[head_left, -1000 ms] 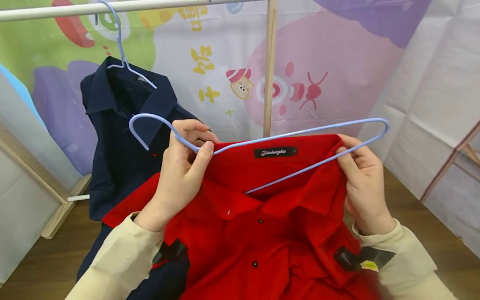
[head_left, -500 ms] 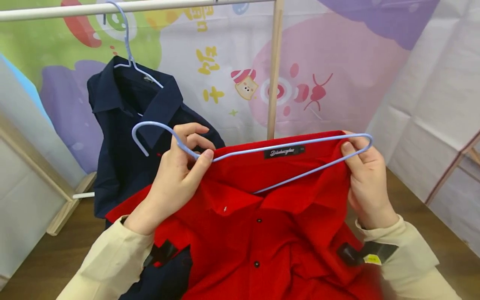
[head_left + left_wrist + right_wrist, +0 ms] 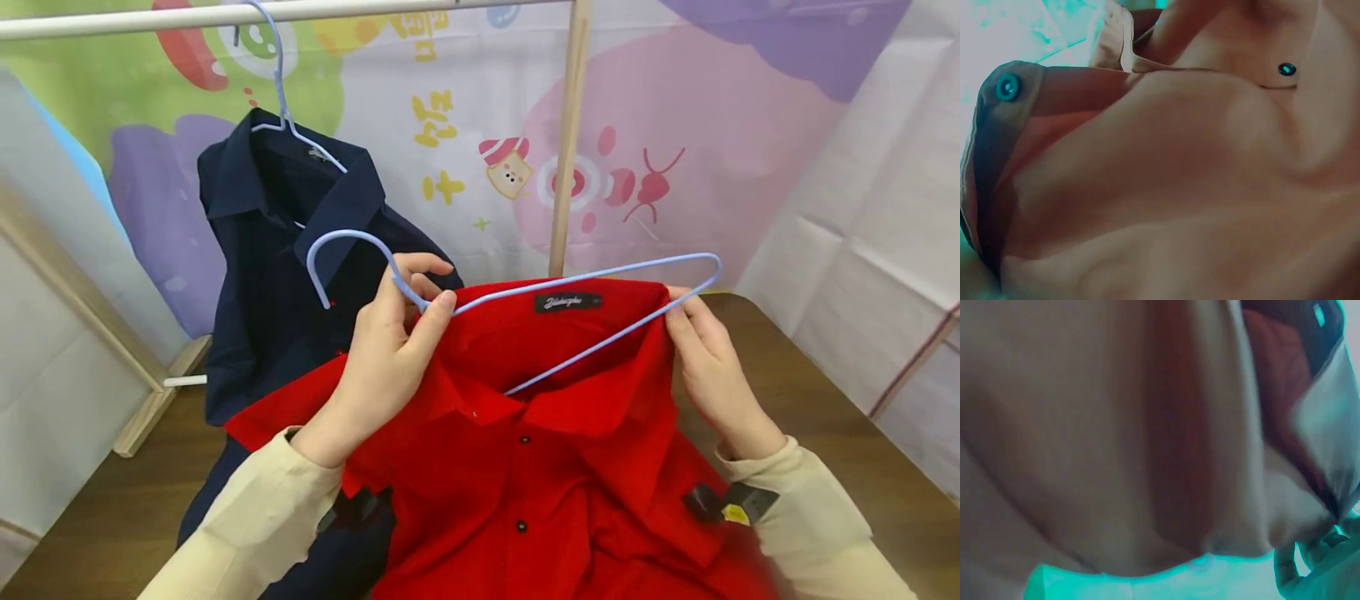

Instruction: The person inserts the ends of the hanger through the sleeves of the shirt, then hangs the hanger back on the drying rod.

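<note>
In the head view, a red button-up shirt with a black collar label spreads across the front. My left hand pinches a light blue hanger just below its hook, at the shirt collar's left side. My right hand pinches the collar's right side, its thumb by the hanger's lower bar. The hanger's rounded right end sticks out past the collar, and its lower bar runs down into the neck opening. Blurred shirt cloth with buttons fills the left wrist view. Fingers show at the cloth's edge in the right wrist view.
A navy shirt on another light blue hanger hangs from a white rail at the left, partly behind the red shirt. A wooden post stands behind. A patterned cloth backdrop covers the back above the brown tabletop.
The hanger's right end has come left and now sticks out less past the collar. My right hand has moved left with the collar. The head view has shifted, so the background lies farther right.
</note>
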A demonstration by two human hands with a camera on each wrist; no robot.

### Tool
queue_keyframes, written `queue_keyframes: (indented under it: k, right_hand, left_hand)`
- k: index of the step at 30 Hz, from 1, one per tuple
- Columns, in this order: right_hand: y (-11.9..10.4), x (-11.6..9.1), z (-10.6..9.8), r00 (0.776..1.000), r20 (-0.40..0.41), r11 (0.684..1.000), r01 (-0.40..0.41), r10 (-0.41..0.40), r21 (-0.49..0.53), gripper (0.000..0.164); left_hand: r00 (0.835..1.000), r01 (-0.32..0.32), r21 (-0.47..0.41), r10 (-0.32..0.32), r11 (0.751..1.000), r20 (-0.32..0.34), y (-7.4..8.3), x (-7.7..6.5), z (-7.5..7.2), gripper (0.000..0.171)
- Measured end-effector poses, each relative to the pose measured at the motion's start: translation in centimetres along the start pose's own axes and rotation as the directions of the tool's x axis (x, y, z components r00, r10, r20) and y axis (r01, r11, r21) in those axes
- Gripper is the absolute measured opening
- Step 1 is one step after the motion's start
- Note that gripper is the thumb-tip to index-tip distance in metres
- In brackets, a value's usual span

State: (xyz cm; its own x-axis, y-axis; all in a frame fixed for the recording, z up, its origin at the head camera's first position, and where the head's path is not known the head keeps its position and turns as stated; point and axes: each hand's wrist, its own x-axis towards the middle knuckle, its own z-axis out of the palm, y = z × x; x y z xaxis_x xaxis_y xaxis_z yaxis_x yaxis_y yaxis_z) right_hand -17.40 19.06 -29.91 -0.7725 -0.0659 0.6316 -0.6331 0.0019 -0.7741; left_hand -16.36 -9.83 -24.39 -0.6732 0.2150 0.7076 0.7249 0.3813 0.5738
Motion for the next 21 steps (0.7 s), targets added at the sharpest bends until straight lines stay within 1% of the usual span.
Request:
queue_keyframes:
  k: [2,3,5,7,8,9,10,11,12,13,14,16,17,18,19,20,21]
  right_hand:
    - [0.1,-0.2,0.1,1.000,0.024,0.993,-0.012,0.015,-0.115,0.023]
    - [0.1,-0.3,0.2,0.999,0.033,0.980,-0.014,0.021,-0.198,0.021]
    - [0.0,-0.4,0.4,0.998,0.051,0.932,-0.013,0.034,-0.361,0.022]
    - [0.0,-0.5,0.6,0.997,0.071,0.874,-0.003,0.043,-0.485,0.026]
    - [0.0,-0.5,0.7,0.996,0.073,0.847,0.000,0.046,-0.531,0.027]
    - [0.0,-0.5,0.8,0.996,0.068,0.827,-0.002,0.049,-0.563,0.027]
    - [0.0,-0.4,0.9,0.997,0.055,0.821,-0.011,0.052,-0.571,0.027]
    - [0.1,-0.3,1.0,0.998,0.031,0.823,-0.025,0.052,-0.567,0.025]
    - [0.1,-0.2,0.9,0.999,0.002,0.833,-0.044,0.054,-0.551,0.024]
    - [0.1,-0.1,0.8,0.998,-0.032,0.854,-0.062,0.053,-0.516,0.022]
    - [0.1,0.1,0.7,0.996,-0.066,0.884,-0.079,0.054,-0.461,0.021]
    - [0.0,0.5,0.3,0.992,-0.115,0.952,-0.085,0.053,-0.293,0.019]
    - [-0.1,0.7,0.2,0.990,-0.133,0.976,-0.081,0.055,-0.202,0.020]
    - [-0.2,0.8,0.1,0.988,-0.144,0.991,-0.076,0.060,-0.107,0.020]
    - [-0.3,1.0,0.1,0.987,-0.146,0.998,-0.069,0.067,-0.009,0.020]
    - [-0.4,1.1,0.1,0.987,-0.144,0.995,-0.066,0.077,0.079,0.020]
    - [-0.5,1.3,0.1,0.987,-0.138,0.985,-0.066,0.088,0.157,0.019]
  left_hand:
    - [0.999,0.003,0.006,-0.003,1.000,-0.043,0.1,0.0,0.1,0.023]
    - [0.998,0.005,0.009,-0.004,1.000,-0.064,0.1,0.1,0.2,0.022]
    - [0.995,0.003,0.013,-0.001,1.000,-0.102,0.2,0.1,0.3,0.020]
    - [0.992,0.000,0.015,0.002,1.000,-0.123,0.3,0.1,0.3,0.019]
    - [0.992,0.000,0.013,0.001,1.000,-0.125,0.3,0.1,0.2,0.018]
    - [0.993,0.000,0.012,0.002,1.000,-0.120,0.4,0.0,0.2,0.018]
    - [0.994,0.000,0.013,0.002,1.000,-0.111,0.4,0.0,0.1,0.019]
    - [0.995,0.000,0.019,0.002,1.000,-0.097,0.4,-0.1,-0.1,0.019]
    - [0.997,0.001,0.024,0.001,1.000,-0.079,0.4,-0.2,-0.2,0.019]
    - [0.998,-0.001,0.031,0.003,1.000,-0.061,0.3,-0.3,-0.3,0.020]
    - [0.999,-0.005,0.037,0.006,0.999,-0.042,0.2,-0.4,-0.4,0.020]
    - [1.000,-0.007,0.046,0.008,0.999,-0.010,0.0,-0.6,-0.6,0.022]
    - [1.000,-0.009,0.051,0.008,0.999,0.003,-0.1,-0.6,-0.8,0.022]
    - [1.000,-0.009,0.054,0.009,0.999,0.014,-0.1,-0.7,-0.9,0.023]
    - [1.000,-0.010,0.056,0.009,0.998,0.023,-0.2,-0.8,-1.0,0.023]
    - [1.000,-0.009,0.060,0.007,0.998,0.030,-0.2,-0.8,-1.1,0.024]
    - [0.999,-0.010,0.067,0.008,0.998,0.038,-0.2,-0.9,-1.3,0.024]
